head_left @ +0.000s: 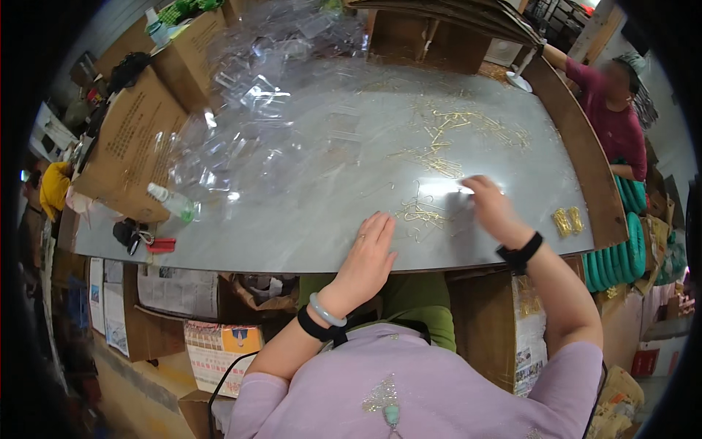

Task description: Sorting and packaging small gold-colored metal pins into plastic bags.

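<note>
My left hand (371, 249) rests flat near the front edge of the grey table (307, 219), fingers stretched out and nothing in it. Just right of its fingertips lies a small heap of thin gold wire hooks (423, 214). My right hand (496, 208) hovers over or touches the table to the right of that heap. Its fingers are bent and blurred, so I cannot make out whether they hold anything. Farther back, more gold wire hooks (475, 118) are strewn in a loose band. Two small gold bundles (567, 221) lie at the right.
Clear plastic packs (256, 110) cover the table's left and back. A spray bottle (172, 201), a red object (161, 245) and a cardboard box (131, 146) stand at the left. A brown board (578, 139) edges the right side; beyond it is another person (614, 110).
</note>
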A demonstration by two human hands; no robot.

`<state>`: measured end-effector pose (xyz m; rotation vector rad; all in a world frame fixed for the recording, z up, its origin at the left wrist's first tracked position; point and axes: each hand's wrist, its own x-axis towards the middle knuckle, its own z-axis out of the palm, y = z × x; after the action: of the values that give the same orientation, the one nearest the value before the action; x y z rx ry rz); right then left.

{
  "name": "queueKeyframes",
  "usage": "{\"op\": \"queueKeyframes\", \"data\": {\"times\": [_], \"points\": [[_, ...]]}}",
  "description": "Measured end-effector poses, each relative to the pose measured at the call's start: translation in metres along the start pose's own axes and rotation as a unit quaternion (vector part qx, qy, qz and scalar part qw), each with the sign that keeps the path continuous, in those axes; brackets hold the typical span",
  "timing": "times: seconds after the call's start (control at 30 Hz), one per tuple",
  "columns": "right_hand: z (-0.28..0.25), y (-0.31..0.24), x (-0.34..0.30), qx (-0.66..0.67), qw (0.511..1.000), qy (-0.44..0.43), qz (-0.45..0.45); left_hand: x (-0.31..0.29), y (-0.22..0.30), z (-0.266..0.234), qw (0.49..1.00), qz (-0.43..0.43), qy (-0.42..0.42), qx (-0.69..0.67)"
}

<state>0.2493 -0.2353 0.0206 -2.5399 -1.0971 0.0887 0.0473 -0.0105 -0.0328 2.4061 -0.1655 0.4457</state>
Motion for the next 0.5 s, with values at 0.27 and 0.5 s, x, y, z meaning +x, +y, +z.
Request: {"op": "queueKeyframes", "data": {"times": [0.27, 0.5], "points": [[0.024, -0.014, -0.029, -0.104, 0.993, 0.018, -0.057, 0.008, -0.003, 0.025, 0.996, 0.01, 0.009, 0.087], [0.04, -0.061, 0.0, -0.062, 0.988, -0.017, -0.139, 0.018, -0.008, 0.013, 0.998, 0.005, 0.005, 0.067]]}}
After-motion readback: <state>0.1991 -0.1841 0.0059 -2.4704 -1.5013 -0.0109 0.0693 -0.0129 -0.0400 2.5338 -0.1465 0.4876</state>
